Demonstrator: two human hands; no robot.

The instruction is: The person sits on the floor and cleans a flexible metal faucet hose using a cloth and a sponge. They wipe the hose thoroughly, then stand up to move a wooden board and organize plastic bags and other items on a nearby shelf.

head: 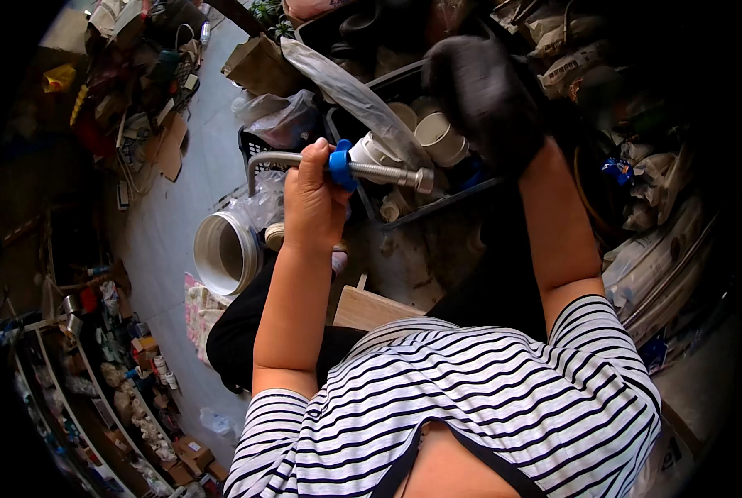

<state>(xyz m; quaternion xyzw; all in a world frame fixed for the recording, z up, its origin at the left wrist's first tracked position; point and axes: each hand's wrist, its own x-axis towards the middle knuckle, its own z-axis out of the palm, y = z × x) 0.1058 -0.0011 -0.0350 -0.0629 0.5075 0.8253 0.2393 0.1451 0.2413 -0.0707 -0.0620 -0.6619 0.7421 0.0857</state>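
My left hand (315, 215) is closed around a corrugated metal hose (380, 173). The hose bends down at its left end and carries a nut at its right end. Beside my thumb, a blue plastic ring (341, 167) encircles it. Below and beyond the hose stands a black plastic crate (436, 202) holding white plastic pipe fittings (442, 140). A long piece wrapped in clear plastic (358, 103) slants into this crate. My right hand (476, 93), apparently in a dark glove, is blurred over the crate's right side; its fingers and any held thing cannot be made out.
A white plastic bucket (220, 255) lies tipped at the left. A wooden stool (374, 308) stands between my legs. Shelves (90, 348) with fittings line the lower left, and mixed goods (153, 118) heap up above. Plastic-wrapped lengths (657, 267) lie at the right.
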